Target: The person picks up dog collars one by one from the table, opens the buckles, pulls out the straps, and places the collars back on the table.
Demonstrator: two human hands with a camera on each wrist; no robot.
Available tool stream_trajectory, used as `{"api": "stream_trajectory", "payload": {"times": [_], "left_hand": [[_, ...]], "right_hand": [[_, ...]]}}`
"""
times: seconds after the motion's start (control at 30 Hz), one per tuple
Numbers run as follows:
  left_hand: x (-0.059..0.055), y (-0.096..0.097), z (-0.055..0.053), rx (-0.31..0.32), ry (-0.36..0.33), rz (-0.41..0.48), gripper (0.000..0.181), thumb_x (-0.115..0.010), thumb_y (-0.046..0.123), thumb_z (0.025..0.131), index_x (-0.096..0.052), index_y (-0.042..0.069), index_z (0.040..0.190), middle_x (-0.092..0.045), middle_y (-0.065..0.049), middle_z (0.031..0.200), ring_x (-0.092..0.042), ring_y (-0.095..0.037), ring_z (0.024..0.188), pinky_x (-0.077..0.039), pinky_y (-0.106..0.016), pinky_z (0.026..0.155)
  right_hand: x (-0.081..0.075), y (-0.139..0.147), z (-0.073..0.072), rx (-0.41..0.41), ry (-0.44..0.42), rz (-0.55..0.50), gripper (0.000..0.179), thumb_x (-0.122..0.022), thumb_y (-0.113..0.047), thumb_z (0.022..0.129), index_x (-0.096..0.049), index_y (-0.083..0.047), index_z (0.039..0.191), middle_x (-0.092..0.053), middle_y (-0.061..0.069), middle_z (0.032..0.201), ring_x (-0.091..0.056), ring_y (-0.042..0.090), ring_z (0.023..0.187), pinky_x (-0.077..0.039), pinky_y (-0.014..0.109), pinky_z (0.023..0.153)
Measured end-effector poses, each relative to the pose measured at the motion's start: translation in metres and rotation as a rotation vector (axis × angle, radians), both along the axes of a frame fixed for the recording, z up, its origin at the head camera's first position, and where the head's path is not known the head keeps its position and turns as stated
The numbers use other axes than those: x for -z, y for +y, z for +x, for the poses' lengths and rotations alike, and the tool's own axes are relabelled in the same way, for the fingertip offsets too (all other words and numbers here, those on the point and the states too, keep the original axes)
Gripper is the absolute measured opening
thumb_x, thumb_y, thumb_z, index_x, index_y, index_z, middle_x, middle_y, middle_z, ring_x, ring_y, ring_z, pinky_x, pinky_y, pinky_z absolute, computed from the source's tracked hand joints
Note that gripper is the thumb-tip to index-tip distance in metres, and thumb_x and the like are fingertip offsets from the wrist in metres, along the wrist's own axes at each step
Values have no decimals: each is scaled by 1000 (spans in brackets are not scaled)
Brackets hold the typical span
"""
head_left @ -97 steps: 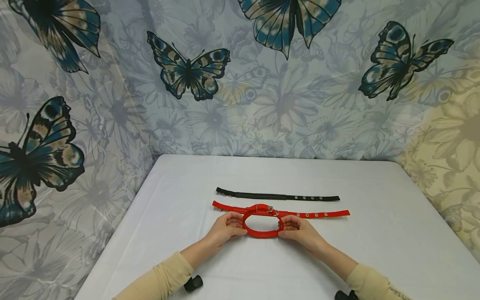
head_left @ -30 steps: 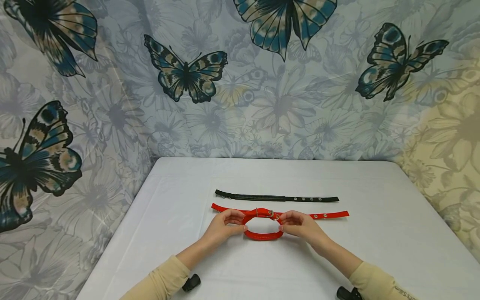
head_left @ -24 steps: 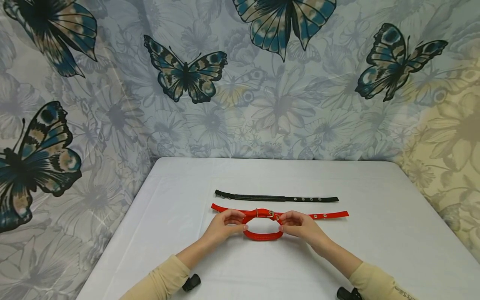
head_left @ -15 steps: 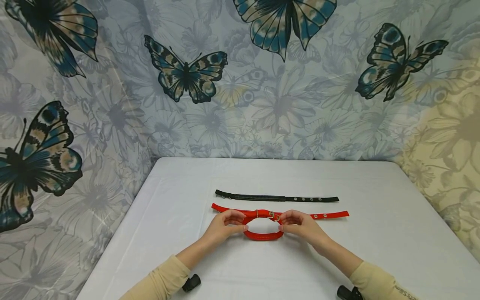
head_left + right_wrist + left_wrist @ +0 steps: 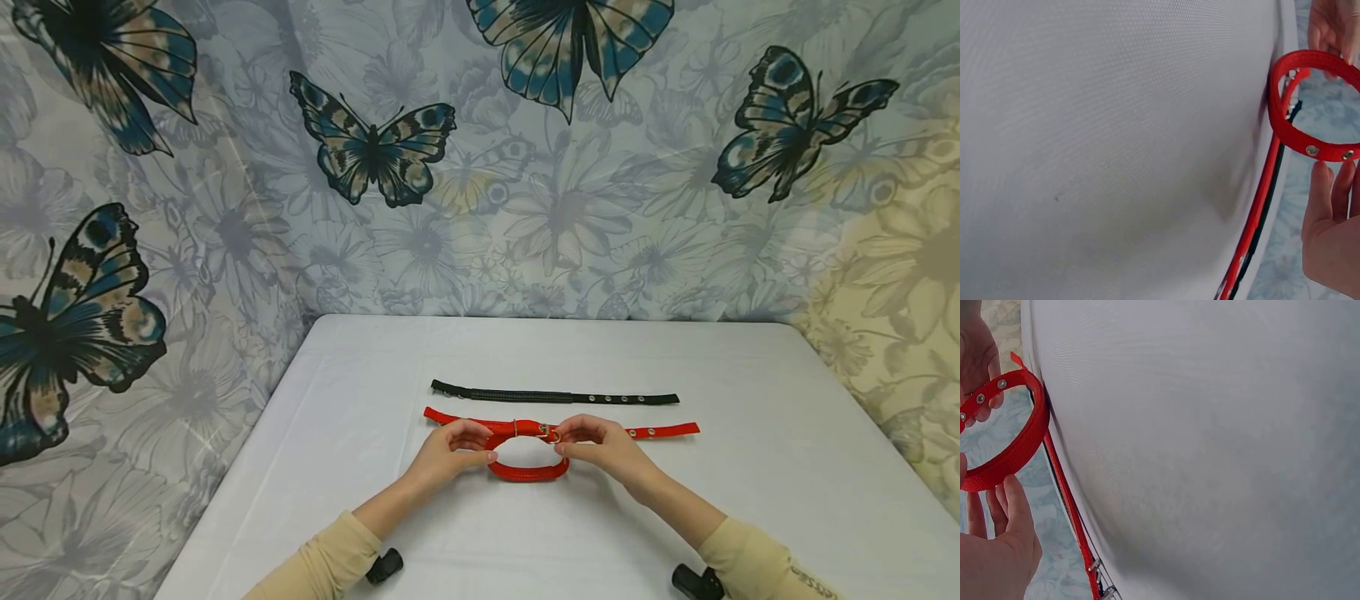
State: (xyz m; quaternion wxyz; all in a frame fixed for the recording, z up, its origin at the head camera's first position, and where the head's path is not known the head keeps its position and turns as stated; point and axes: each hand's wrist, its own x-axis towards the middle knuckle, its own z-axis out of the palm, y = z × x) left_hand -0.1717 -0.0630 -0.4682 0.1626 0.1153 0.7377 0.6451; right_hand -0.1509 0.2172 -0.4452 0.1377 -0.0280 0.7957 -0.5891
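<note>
A red collar (image 5: 527, 474), buckled into a loop, stands near the middle of the table. My left hand (image 5: 450, 451) holds its left side between thumb and fingers. On the opposite side my right hand (image 5: 603, 447) holds it near the metal buckle and ring. In the right wrist view metal eyelets show along the collar (image 5: 1316, 59), close to the right fingertips. Just behind the loop lies a second red collar (image 5: 663, 432), stretched flat and partly hidden by the hands and loop. Farther back, a black collar (image 5: 517, 396) lies straight, with eyelets toward its right end.
The white table (image 5: 360, 367) reaches back to a hanging cloth (image 5: 480, 250) printed with butterflies and flowers. A black device (image 5: 386, 567) sits by the left wrist, and another black device (image 5: 697, 582) by the right wrist.
The right hand has shifted slightly up and left along the loop, toward the buckle. The left hand stays at its place, and the flat collars have not moved.
</note>
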Motion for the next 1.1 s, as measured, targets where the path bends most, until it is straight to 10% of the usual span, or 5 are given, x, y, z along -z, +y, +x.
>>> {"api": "stream_trajectory", "payload": {"times": [0.5,1.1], "left_hand": [[-8,3,-8,11,156,-137,29,-79,29,82,-70,17,107,-70,4,95,-63,-13,94,-48,-35,85],[-9,3,-7,21,185,-135,27,-79,24,83,-71,15,107,-70,3,94,-63,-14,94,-49,-32,82]], "right_hand": [[-2,-1,-1,16,2,1,35,-76,-25,86,-65,-6,113,-66,6,101,-58,22,99,-48,39,85],[-6,-9,-3,17,-15,19,36,-78,-28,83,-65,-10,112,-67,4,106,-58,23,106,-48,37,88]]}}
